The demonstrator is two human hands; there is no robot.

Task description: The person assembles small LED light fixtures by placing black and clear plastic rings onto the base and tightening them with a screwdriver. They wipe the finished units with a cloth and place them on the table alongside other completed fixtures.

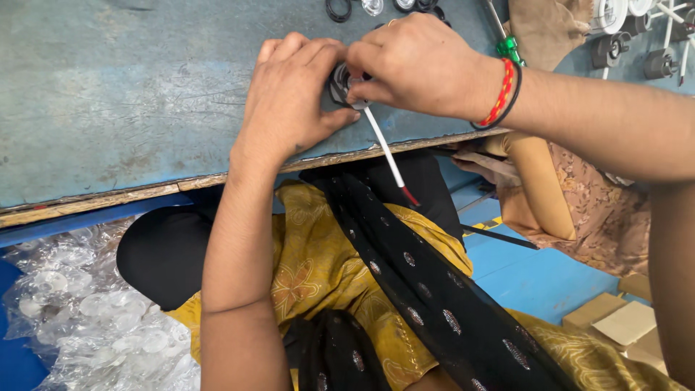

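Mid-assembly: left hand [289,98] and right hand [416,65] pinch together on one small dark round part [339,81] with white wire [387,156] attached, more loose parts [637,43] waiting on the blue bench [130,94].

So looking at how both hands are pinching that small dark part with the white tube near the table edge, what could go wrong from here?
1. The small dark part sits close to the table edge; a slip of either grip could drop it into the lap.
2. The white tube overhangs the edge unsupported, so it might bend or pull loose.
3. The left hand and right hand cover the part, so misalignment could go unseen.
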